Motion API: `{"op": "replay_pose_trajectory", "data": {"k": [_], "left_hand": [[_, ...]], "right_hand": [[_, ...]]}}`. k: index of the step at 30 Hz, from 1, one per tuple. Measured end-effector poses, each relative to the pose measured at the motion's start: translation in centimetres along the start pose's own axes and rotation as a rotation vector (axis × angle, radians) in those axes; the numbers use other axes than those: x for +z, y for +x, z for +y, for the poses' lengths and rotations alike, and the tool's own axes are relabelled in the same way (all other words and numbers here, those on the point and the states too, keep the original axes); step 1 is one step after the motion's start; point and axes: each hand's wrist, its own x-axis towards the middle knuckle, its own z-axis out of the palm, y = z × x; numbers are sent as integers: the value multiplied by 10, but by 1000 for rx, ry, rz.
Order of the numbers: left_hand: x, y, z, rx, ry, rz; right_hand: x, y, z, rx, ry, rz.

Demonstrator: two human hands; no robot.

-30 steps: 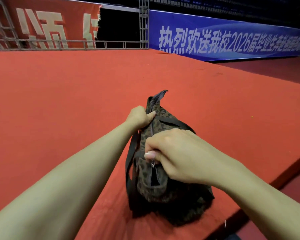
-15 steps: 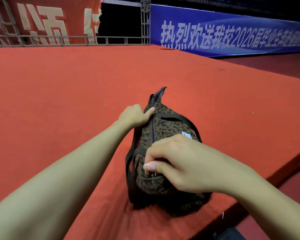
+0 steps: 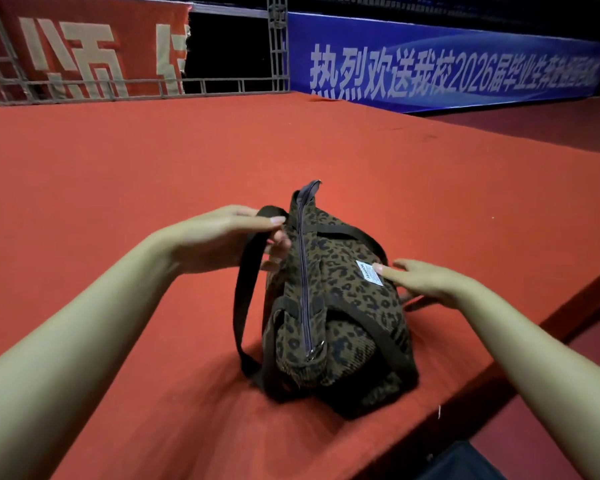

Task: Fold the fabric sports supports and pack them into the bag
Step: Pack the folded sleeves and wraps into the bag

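Head view looks down on a leopard-print bag lying on a red carpeted platform, a little toward five o'clock of the picture's middle and near the platform's front edge at four o'clock. The bag's zip runs along its top from twelve o'clock to six o'clock and is drawn closed, the metal puller sitting at the six o'clock end. A small white label is sewn on the bag's three o'clock flank. Dark straps loop off both sides; one strap hangs in a long arc on the nine o'clock side.

Of the two hands, the left hand reaches in from eight o'clock, fingers fairly straight, thumb above and fingertips against the bag's side, with the dark strap passing between thumb and fingers; whether it truly grips the strap I cannot tell. The right hand comes in from four o'clock, fingers extended and spread flat, its forefinger tip touching the label's edge, holding nothing.

At twelve o'clock, well apart from the bag, stand a metal truss frame, a red banner at eleven o'clock and a blue banner with white characters at one o'clock.
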Motion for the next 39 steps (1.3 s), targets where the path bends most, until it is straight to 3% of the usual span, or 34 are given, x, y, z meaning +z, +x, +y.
{"op": "replay_pose_trajectory", "data": {"k": [6, 11, 15, 17, 19, 22, 24, 26, 29, 33, 36, 39], "left_hand": [[46, -5, 65, 128, -67, -163], [73, -6, 106, 202, -55, -140], [84, 0, 105, 154, 50, -106], [86, 6, 95, 124, 126, -75], [88, 10, 86, 117, 196, -34], [88, 11, 82, 125, 191, 6], [84, 10, 90, 143, 109, -14], [78, 8, 105, 184, -15, -2], [59, 6, 130, 271, -161, 97], [38, -4, 164, 361, -249, 150], [34, -16, 194, 460, -275, 166], [35, -27, 217, 516, -424, 154]], "right_hand": [[-9, 1, -12, -176, -204, 271], [-5, 9, -10, -109, -29, 113], [1, 3, -29, -268, -356, 296], [-2, -11, -51, -324, -363, 334], [-10, -29, -75, -393, -60, 301], [-23, -61, -111, -432, 581, -14], [-35, -81, -135, -491, 794, -180], [-40, -95, -158, -553, 872, -238], [-40, -108, -183, -677, 713, -111], [-38, -126, -200, -831, 584, -133], [-16, -117, -196, -771, 503, 29], [15, -97, -181, -615, 196, 243]]}}
